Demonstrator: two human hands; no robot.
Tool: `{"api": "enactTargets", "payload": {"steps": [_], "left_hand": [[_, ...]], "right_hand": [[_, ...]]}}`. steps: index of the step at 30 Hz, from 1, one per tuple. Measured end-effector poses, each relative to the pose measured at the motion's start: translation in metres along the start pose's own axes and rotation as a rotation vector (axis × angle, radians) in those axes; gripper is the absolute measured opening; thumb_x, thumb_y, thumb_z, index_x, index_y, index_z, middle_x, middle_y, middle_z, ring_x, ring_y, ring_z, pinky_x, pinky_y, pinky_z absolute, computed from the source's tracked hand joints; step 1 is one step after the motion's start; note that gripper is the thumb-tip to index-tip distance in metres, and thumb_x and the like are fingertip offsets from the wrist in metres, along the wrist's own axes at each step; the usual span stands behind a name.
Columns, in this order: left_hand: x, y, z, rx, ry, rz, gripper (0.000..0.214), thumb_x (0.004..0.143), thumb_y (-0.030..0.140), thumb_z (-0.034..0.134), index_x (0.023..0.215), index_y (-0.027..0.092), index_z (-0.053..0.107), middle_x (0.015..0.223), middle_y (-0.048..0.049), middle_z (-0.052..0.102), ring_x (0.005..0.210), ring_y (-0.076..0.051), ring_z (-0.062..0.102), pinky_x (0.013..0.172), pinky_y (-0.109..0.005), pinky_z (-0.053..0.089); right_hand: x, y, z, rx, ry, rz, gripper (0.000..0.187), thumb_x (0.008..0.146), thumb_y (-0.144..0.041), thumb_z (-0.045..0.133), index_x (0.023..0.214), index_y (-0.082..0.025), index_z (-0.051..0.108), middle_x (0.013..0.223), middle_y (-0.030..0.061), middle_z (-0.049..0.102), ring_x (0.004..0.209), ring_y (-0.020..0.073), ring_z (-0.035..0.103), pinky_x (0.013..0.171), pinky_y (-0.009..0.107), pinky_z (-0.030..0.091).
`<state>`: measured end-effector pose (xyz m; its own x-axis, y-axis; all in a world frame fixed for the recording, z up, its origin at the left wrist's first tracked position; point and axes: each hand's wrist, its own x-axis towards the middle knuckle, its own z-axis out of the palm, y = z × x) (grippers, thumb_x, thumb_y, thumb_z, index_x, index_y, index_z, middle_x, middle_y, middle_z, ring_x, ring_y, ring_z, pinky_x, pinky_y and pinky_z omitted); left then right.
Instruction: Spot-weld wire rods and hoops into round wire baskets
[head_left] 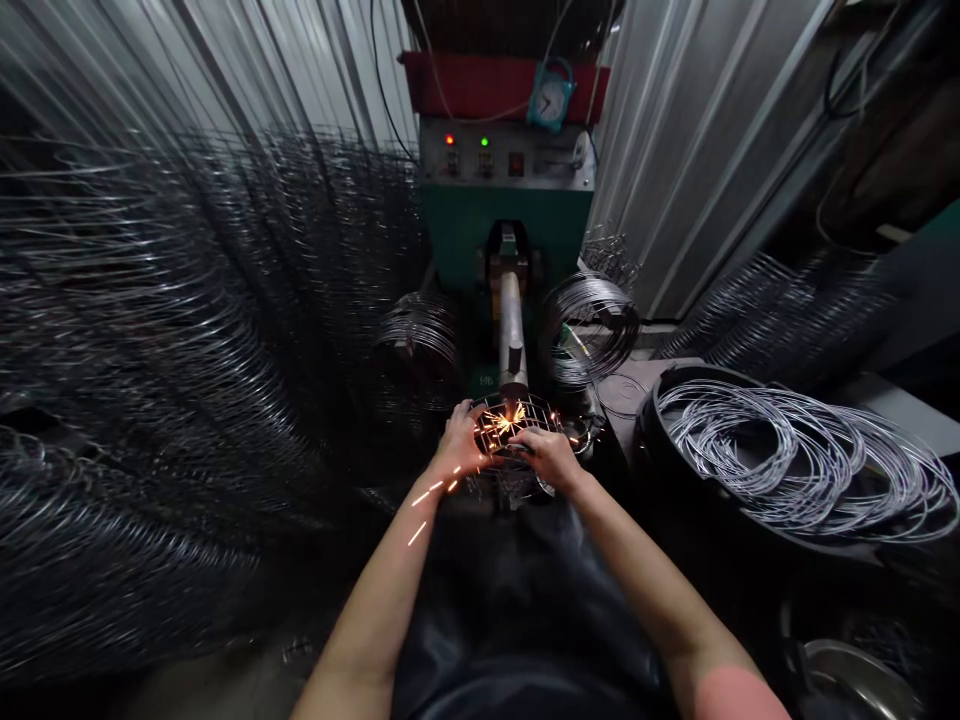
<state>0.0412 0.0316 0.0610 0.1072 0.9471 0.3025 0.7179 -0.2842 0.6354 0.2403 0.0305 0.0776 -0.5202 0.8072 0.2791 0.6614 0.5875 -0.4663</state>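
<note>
Both my hands hold a round wire grille (517, 425) against the tip of the grey metal arm (512, 335) of a green spot-welding machine (502, 225). My left hand (461, 442) grips the grille's left rim. My right hand (551, 455) lies across its near side, fingers closed on the wires. Bright orange sparks (504, 422) burst where the arm's tip meets the grille, and a few streak past my left forearm. The lower part of the grille is dim and partly hidden by my hands.
Large stacks of wire rings (187, 310) fill the left side. A black tub of wire hoops (787, 460) stands to the right. Wire rings (589, 330) hang beside the arm. The machine has a control panel (506, 150) and a clock (551, 95) above. A steel bowl (855, 680) sits low right.
</note>
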Motion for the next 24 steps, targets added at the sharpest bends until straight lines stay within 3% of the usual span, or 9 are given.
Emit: {"api": "enactTargets", "payload": {"steps": [5,7,11,13,16,18,21,24], "left_hand": [[-0.004,0.004,0.001,0.057,0.004,-0.03,0.098,0.045,0.033,0.085,0.13,0.016,0.04,0.141,-0.0202,0.032,0.134,-0.038,0.027,0.107,-0.056,0.027],[-0.002,0.004,0.0,0.073,0.002,-0.034,0.099,0.045,0.032,0.085,0.131,0.016,0.039,0.142,-0.0202,0.03,0.135,-0.038,0.025,0.108,-0.056,0.025],[0.011,-0.001,-0.002,0.072,0.019,-0.116,0.098,0.042,0.031,0.086,0.129,0.016,0.042,0.141,-0.0185,0.031,0.135,-0.037,0.025,0.108,-0.054,0.026],[0.018,-0.005,-0.001,0.044,0.042,-0.144,0.097,0.041,0.03,0.086,0.127,0.017,0.043,0.14,-0.0173,0.032,0.134,-0.037,0.027,0.108,-0.051,0.029],[0.027,-0.007,0.0,0.014,0.072,-0.143,0.096,0.04,0.031,0.086,0.125,0.018,0.046,0.137,-0.0156,0.036,0.132,-0.037,0.031,0.107,-0.05,0.031],[0.03,-0.005,0.0,0.019,0.068,-0.148,0.096,0.04,0.033,0.086,0.125,0.017,0.046,0.136,-0.0162,0.038,0.132,-0.037,0.031,0.107,-0.05,0.031],[0.026,-0.003,-0.004,0.034,0.024,-0.177,0.099,0.043,0.036,0.086,0.13,0.018,0.042,0.142,-0.0191,0.032,0.135,-0.037,0.025,0.108,-0.053,0.025],[0.01,-0.014,-0.007,0.025,-0.045,-0.184,0.118,0.044,0.041,0.085,0.142,0.022,0.021,0.151,-0.0216,0.012,0.139,-0.039,0.009,0.107,-0.064,0.009]], "right_hand": [[-0.025,-0.002,0.005,0.294,0.264,0.106,0.028,0.076,-0.023,0.066,0.105,-0.023,0.067,0.109,0.0065,0.064,0.093,0.0181,0.062,0.083,0.028,0.048],[-0.042,-0.001,0.009,0.506,0.334,0.237,0.028,0.077,-0.031,0.064,0.103,-0.021,0.067,0.099,0.0065,0.066,0.089,0.019,0.062,0.082,0.03,0.048],[-0.084,0.013,0.03,0.797,0.336,0.576,0.036,0.079,-0.044,0.054,0.1,-0.016,0.064,0.075,0.0037,0.065,0.069,0.0186,0.061,0.067,0.032,0.05],[-0.109,0.023,0.045,0.784,0.358,0.639,0.04,0.079,-0.046,0.052,0.103,-0.015,0.061,0.077,0.0047,0.065,0.072,0.0198,0.062,0.069,0.034,0.05],[-0.146,0.034,0.064,0.66,0.388,0.622,0.038,0.077,-0.047,0.054,0.103,-0.02,0.057,0.092,0.0065,0.066,0.086,0.0218,0.063,0.082,0.037,0.048],[-0.16,0.039,0.07,0.628,0.416,0.642,0.034,0.076,-0.047,0.055,0.099,-0.022,0.056,0.09,0.0056,0.067,0.087,0.0215,0.063,0.083,0.037,0.049],[-0.162,0.044,0.065,0.835,0.555,0.798,0.031,0.073,-0.045,0.06,0.093,-0.022,0.057,0.079,0.0024,0.064,0.071,0.0174,0.062,0.064,0.029,0.052],[-0.155,0.05,0.051,1.261,0.695,0.969,0.032,0.066,-0.036,0.069,0.092,-0.021,0.061,0.068,-0.0027,0.058,0.054,0.011,0.055,0.043,0.02,0.044]]}}
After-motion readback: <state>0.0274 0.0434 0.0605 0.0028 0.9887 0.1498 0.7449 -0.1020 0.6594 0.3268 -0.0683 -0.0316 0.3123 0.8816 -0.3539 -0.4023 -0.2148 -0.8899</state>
